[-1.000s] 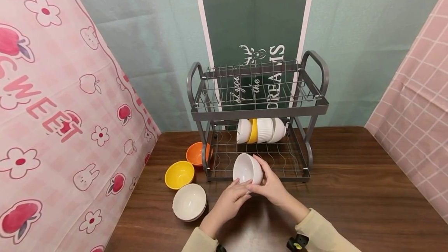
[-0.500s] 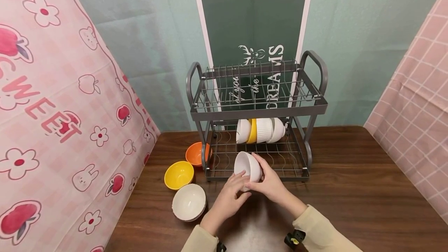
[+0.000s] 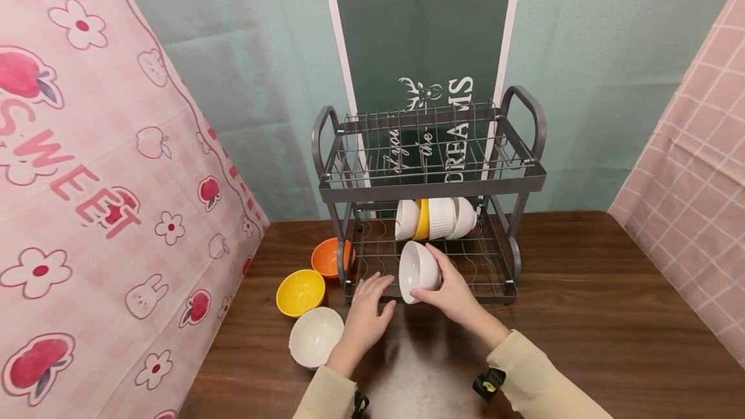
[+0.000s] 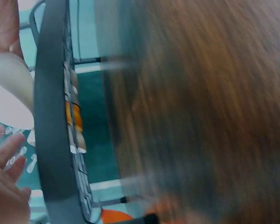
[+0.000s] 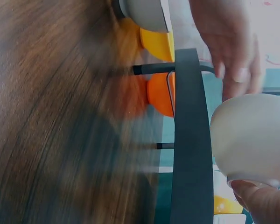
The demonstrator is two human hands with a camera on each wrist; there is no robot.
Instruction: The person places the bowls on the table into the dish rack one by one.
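Note:
My right hand [image 3: 454, 290] grips a white bowl [image 3: 418, 271], tipped on its side with its mouth toward the left, over the front of the rack's lower tier. In the right wrist view, fingers hold the bowl [image 5: 252, 135] near its foot. My left hand [image 3: 367, 315] is apart from the bowl, to its left, fingers extended near the rack's front edge. The left wrist view shows the left hand [image 4: 7, 172] with spread fingers below the bowl [image 4: 11, 86]. Behind, a row of bowls [image 3: 440, 218], white with one yellow, stands on edge in the dark grey dish rack [image 3: 433, 186].
Left of the rack, an orange bowl [image 3: 326, 257], a yellow bowl [image 3: 300, 293] and a cream-white bowl [image 3: 316, 337] sit on the wooden table [image 3: 588, 315]. The rack's upper tier has upright wire dividers. Printed cloths hang at the left, back and right.
My left hand has let go of the white bowl and moved left. The right hand has raised the bowl slightly toward the rack and turned it further onto its side.

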